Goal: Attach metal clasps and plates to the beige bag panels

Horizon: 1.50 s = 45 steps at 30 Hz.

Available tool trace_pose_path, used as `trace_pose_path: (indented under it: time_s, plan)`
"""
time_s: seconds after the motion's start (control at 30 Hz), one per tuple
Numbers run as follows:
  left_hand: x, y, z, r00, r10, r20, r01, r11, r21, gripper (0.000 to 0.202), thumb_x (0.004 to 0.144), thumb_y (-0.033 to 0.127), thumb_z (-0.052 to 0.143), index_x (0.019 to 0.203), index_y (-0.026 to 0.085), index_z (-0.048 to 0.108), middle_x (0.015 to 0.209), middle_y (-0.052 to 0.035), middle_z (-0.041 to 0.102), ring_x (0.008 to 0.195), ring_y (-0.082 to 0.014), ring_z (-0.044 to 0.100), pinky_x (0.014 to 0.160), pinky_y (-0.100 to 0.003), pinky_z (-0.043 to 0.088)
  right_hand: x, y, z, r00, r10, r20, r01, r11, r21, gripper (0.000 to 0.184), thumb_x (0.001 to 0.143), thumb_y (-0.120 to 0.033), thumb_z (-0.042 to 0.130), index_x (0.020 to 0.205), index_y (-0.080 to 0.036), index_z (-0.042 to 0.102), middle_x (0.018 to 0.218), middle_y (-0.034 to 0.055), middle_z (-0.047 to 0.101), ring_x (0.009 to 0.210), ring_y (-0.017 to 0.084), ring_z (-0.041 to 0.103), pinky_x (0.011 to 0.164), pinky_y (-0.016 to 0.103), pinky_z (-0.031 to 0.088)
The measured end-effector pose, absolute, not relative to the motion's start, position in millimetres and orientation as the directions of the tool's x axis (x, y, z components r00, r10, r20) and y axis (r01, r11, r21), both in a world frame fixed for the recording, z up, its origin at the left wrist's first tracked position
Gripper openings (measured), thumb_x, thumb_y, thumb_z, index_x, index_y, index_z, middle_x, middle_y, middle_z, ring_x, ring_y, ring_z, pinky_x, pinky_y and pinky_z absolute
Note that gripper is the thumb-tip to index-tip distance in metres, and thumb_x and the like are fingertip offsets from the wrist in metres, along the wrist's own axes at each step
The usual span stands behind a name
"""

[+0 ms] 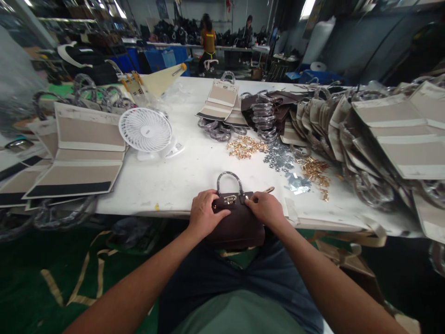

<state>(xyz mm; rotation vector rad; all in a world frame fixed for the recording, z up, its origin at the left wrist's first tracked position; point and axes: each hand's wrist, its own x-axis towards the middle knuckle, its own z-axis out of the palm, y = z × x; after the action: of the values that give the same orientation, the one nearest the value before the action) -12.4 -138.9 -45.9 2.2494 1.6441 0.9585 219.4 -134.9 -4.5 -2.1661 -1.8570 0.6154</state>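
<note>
A dark brown handbag (239, 227) rests against the table's front edge, over my lap. Its wrapped handle (230, 175) stands up, and a gold clasp (230, 200) shows on the upper front. My left hand (206, 214) grips the bag's left side, with the thumb lying across the front below the clasp. At the upper right, the thumb and fingers of my right hand (266, 207) pinch the bag's strap end beside a small gold fitting. Whether a separate small part is in that pinch is hidden. A gold-edged strap tip (269, 189) sticks out behind the right hand.
On the white table (167, 185) lie gold fittings (246, 147), grey metal plates (280, 157) and more gold parts (314, 174). Unfolded beige bag panels (79, 148) and a white fan (146, 131) stand left; stacked panels (392, 125) fill the right. Two people are far behind.
</note>
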Motion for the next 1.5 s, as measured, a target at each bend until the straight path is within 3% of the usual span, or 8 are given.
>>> trace_pose_path:
  time_s: [0.23, 0.5, 0.6, 0.73, 0.87, 1.0, 1.27, 1.5]
  plan:
    - [-28, -140, -41, 0.185, 0.918, 0.350, 0.612, -0.387, 0.690, 0.019, 0.085, 0.018, 0.076, 0.091, 0.023, 0.059, 0.124, -0.0071, 0.069, 0.117, -0.0260, 0.064, 0.104, -0.047, 0.052, 226, -139, -8, 0.086, 0.989, -0.118, 0.854, -0.134, -0.502, 0.026, 0.090, -0.048, 0.069, 0.079, -0.025, 0.076, 0.083, 0.0038, 0.076, 0.083, 0.022, 0.069, 0.067, 0.029, 0.037]
    - [-28, -139, -34, 0.204, 0.926, 0.317, 0.607, -0.373, 0.701, 0.022, 0.079, 0.011, 0.080, 0.088, 0.023, 0.065, 0.113, -0.0051, 0.069, 0.111, -0.0252, 0.064, 0.101, -0.045, 0.052, 229, -159, 16, 0.054, 0.990, -0.127, 0.734, -0.125, -0.667, 0.030, 0.090, -0.049, 0.067, 0.080, -0.024, 0.078, 0.070, 0.0025, 0.073, 0.069, 0.021, 0.068, 0.063, 0.030, 0.043]
    - [-25, -133, -31, 0.229, 0.927, 0.296, 0.615, -0.374, 0.695, 0.023, 0.078, 0.010, 0.082, 0.091, 0.023, 0.069, 0.106, -0.0034, 0.071, 0.107, -0.0252, 0.064, 0.099, -0.044, 0.052, 230, -162, 35, 0.008, 0.977, -0.214, 0.531, -0.185, -0.827, 0.035, 0.090, -0.054, 0.068, 0.080, -0.021, 0.076, 0.059, 0.0005, 0.066, 0.052, 0.017, 0.060, 0.052, 0.028, 0.041]
    - [-20, -125, -30, 0.194, 0.946, 0.261, 0.661, -0.323, 0.677, 0.020, 0.077, 0.012, 0.084, 0.084, 0.023, 0.069, 0.095, -0.0025, 0.072, 0.100, -0.0258, 0.064, 0.093, -0.043, 0.051, 217, -137, 43, -0.030, 0.972, -0.233, -0.036, -0.234, -0.972, 0.040, 0.084, -0.059, 0.077, 0.083, -0.019, 0.070, 0.055, -0.0046, 0.054, 0.043, 0.011, 0.046, 0.044, 0.024, 0.039]
    - [-15, -121, -30, 0.165, 0.960, 0.225, 0.702, -0.274, 0.657, 0.021, 0.075, 0.013, 0.088, 0.081, 0.023, 0.070, 0.091, -0.0022, 0.071, 0.096, -0.0257, 0.064, 0.088, -0.042, 0.051, 194, -88, 38, 0.073, 0.985, -0.153, -0.332, -0.121, -0.936, 0.035, 0.081, -0.050, 0.084, 0.087, -0.019, 0.068, 0.055, -0.0082, 0.046, 0.043, 0.008, 0.043, 0.041, 0.021, 0.041]
    - [-15, -119, -29, 0.167, 0.966, 0.199, 0.700, -0.259, 0.665, 0.021, 0.075, 0.017, 0.089, 0.081, 0.023, 0.070, 0.092, -0.0026, 0.071, 0.096, -0.0260, 0.064, 0.087, -0.042, 0.051, 177, -40, 29, 0.080, 0.988, -0.134, -0.376, -0.095, -0.922, 0.032, 0.084, -0.047, 0.081, 0.085, -0.019, 0.065, 0.053, -0.0100, 0.041, 0.041, 0.008, 0.041, 0.040, 0.020, 0.041]
    - [-13, -117, -27, 0.135, 0.979, 0.151, 0.686, -0.202, 0.699, 0.020, 0.075, 0.015, 0.087, 0.082, 0.024, 0.071, 0.090, -0.0011, 0.070, 0.095, -0.0251, 0.064, 0.087, -0.042, 0.050, 145, 1, 4, -0.166, 0.948, -0.272, -0.469, -0.319, -0.824, 0.026, 0.089, -0.039, 0.078, 0.088, -0.018, 0.063, 0.054, -0.0117, 0.036, 0.039, 0.006, 0.033, 0.036, 0.018, 0.035]
    - [-12, -117, -28, 0.137, 0.980, 0.144, 0.699, -0.199, 0.687, 0.023, 0.074, 0.011, 0.086, 0.083, 0.024, 0.070, 0.091, -0.0005, 0.069, 0.095, -0.0249, 0.063, 0.085, -0.041, 0.048, 141, 6, -6, -0.242, 0.916, -0.321, -0.483, -0.400, -0.779, 0.026, 0.089, -0.038, 0.079, 0.088, -0.018, 0.062, 0.052, -0.0132, 0.032, 0.039, 0.005, 0.029, 0.035, 0.016, 0.033]
